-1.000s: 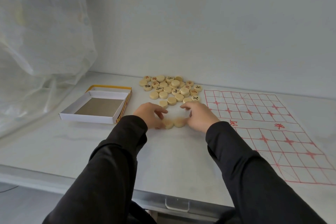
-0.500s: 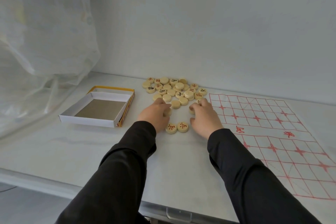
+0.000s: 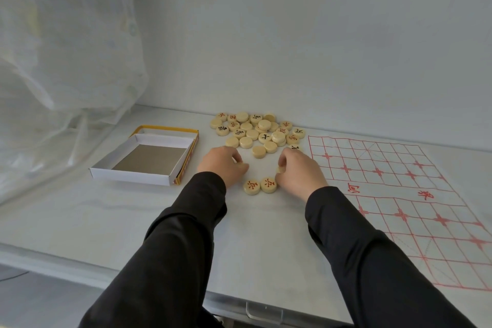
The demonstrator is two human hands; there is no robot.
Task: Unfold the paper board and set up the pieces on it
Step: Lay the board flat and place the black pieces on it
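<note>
The paper board [image 3: 394, 189], white with a red grid, lies unfolded on the table at the right with no pieces on it. A heap of round wooden pieces [image 3: 258, 130] sits behind my hands. Two pieces with red characters [image 3: 260, 185] lie face up side by side between my wrists. My left hand [image 3: 223, 165] has its fingers curled round a piece at its fingertips. My right hand [image 3: 298, 170] pinches another piece, mostly hidden by the fingers.
An open white box tray with a yellow-edged lid under it [image 3: 149, 160] stands left of the pieces. Clear plastic sheeting [image 3: 61, 61] hangs at the far left. The wall [image 3: 306, 34] runs close behind the heap. The table's front edge [image 3: 186, 290] lies near me.
Both hands left the two red pieces on the table and reached back to the heap. They have now drawn slightly toward me, each with a piece in its fingers.
</note>
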